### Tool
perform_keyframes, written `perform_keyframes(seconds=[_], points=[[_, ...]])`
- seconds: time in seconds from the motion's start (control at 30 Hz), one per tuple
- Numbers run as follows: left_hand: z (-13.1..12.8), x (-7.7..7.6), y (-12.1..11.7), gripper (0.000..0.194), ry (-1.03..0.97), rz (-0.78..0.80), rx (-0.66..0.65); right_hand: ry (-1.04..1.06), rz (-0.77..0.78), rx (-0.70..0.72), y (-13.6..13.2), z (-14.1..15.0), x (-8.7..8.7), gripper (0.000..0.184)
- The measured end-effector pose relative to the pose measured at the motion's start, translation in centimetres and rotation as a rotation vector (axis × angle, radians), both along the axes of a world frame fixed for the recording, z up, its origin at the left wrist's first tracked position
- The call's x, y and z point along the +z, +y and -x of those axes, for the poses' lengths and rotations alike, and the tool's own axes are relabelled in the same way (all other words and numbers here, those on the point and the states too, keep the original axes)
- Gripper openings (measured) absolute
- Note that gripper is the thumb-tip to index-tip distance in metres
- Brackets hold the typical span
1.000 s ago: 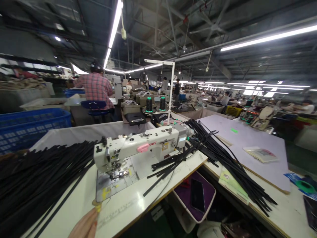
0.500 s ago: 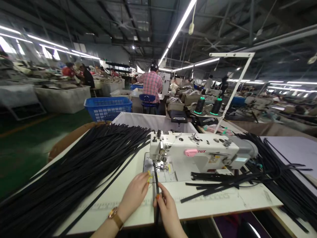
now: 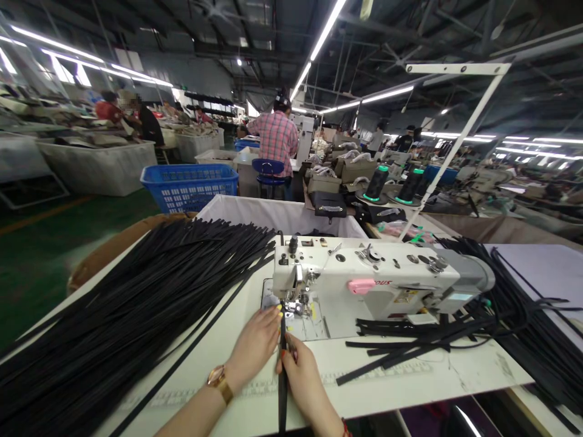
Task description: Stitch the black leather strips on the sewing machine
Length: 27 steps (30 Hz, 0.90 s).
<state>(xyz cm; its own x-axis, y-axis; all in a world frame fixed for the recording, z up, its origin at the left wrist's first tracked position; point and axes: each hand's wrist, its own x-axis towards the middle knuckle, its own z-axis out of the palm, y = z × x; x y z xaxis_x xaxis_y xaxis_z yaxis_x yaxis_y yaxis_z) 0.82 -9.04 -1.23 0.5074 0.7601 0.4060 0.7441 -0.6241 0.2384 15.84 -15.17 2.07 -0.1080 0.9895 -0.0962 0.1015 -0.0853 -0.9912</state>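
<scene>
A narrow black strap (image 3: 283, 394) runs from the table's front edge up to the presser foot of a white sewing machine (image 3: 332, 267). My left hand (image 3: 255, 343) lies flat, fingers stretched forward, with the fingertips against the strap's left edge just before the needle area. Lower down, my right hand (image 3: 303, 373) is closed on the strap between thumb and fingers. A small dark metallic thing (image 3: 292, 347) shows among the right fingers; its kind is unclear. The needle point is hidden by the machine's foot.
A big bundle of black straps (image 3: 150, 291) covers the table's left side; more cut straps (image 3: 405, 340) lie right. Black thread cones (image 3: 377, 183) stand behind the machine near a white thread stand (image 3: 455, 145). A blue basket (image 3: 189, 185) and a seated person (image 3: 276, 139) are beyond.
My left hand has come forward and right to the strap's edge, close to the foot. My right hand keeps its hold on the strap. The view has shifted slightly.
</scene>
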Motion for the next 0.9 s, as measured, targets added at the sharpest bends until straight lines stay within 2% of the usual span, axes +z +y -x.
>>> perform_keyframes(seconds=[0.37,0.9], points=[[0.10,-0.50,-0.54,0.037,-0.044,-0.019,-0.008,-0.013,0.006,0.028,-0.64,-0.46,0.37,0.027],[-0.11,-0.12,-0.59,0.036,0.030,-0.031,0.006,-0.013,0.012,0.009,-0.77,-0.46,0.35,0.029]])
